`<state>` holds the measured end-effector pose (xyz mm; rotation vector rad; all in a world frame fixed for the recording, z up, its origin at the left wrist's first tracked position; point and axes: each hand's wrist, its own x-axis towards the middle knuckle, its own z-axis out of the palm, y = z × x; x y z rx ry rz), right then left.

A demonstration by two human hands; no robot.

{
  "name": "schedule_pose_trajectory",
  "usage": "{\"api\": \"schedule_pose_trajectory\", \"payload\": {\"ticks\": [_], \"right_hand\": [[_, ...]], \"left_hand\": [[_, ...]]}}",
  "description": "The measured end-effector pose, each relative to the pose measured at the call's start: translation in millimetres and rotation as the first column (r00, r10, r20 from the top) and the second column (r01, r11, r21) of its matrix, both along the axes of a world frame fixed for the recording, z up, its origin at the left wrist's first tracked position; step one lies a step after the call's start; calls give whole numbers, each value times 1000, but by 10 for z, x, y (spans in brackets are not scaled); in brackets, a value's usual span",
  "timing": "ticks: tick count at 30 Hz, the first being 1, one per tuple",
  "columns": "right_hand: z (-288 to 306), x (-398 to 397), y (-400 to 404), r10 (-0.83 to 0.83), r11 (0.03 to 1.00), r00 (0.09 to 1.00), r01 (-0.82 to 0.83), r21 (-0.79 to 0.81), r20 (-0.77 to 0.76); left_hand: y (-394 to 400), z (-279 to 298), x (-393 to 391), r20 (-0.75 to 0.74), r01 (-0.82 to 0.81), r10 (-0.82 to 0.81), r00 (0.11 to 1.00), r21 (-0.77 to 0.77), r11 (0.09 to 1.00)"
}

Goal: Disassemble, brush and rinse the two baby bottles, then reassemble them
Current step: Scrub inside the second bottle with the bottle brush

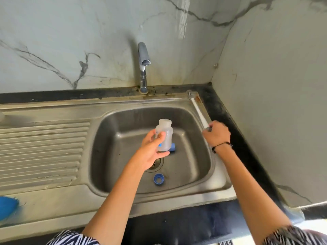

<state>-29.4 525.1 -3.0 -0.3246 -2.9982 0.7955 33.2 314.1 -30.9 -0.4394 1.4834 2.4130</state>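
Head view: left hand point(152, 152) grips one open, capless bottle point(164, 135) above the sink point(203, 175); right hand point(216, 132), at three o'clock, closes on one brush point(198, 110). One blue ring point(158, 178) lies at six o'clock; a second blue part point(172, 147), perhaps a cap, is half hidden.

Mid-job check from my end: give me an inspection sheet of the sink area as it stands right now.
Surface: steel sink with ribbed drainboard on the left; tap shows no water running.
Job's things: open bottle, cap off, held over the basin; blue ring on the basin floor; another blue part behind the bottle, mostly hidden; brush lying along the sink's right rim.
Clutter: blue object at the left edge, cut off.
Hands: left hand holds the bottle; right hand grips the brush's handle end.
Cables: nothing seen.
Surroundings: marble-pattern walls, dark counter edging.
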Motion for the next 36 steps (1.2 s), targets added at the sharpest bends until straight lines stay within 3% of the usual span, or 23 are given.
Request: {"api": "schedule_pose_trajectory", "payload": {"ticks": [4, 9, 13, 16, 20, 27, 33, 36], "right_hand": [[125, 396, -363, 86, 903, 995, -60, -426, 43], [225, 706, -697, 277, 795, 957, -181, -579, 81], [333, 846, -760, 427, 747, 904, -344, -569, 13], [412, 865, -748, 532, 727, 845, -492, -478, -61], [465, 805, -724, 610, 695, 787, -590, -412, -97], [501, 711, -725, 726, 614, 684, -688, -385, -64], [638, 617, -675, 852, 518, 519, -815, -260, 70], [648, 640, -756, 866, 496, 483, -793, -353, 133]], "left_hand": [[-129, 67, 17, -35, -74, 75, 997, 46, 996], [-461, 118, 115, -125, -200, 211, 969, 98, 975], [-859, 118, 191, -200, -259, 278, 940, 114, 959], [-1092, 145, 226, -230, -365, 394, 890, 160, 917], [-1273, 186, 259, -168, -575, 620, 767, 251, 779], [-1371, 226, 296, -94, -716, 783, 615, 349, 604], [-1559, 228, 336, -134, -672, 787, 602, 448, 590], [-1525, 298, 313, -172, -644, 761, 625, 438, 627]]}}
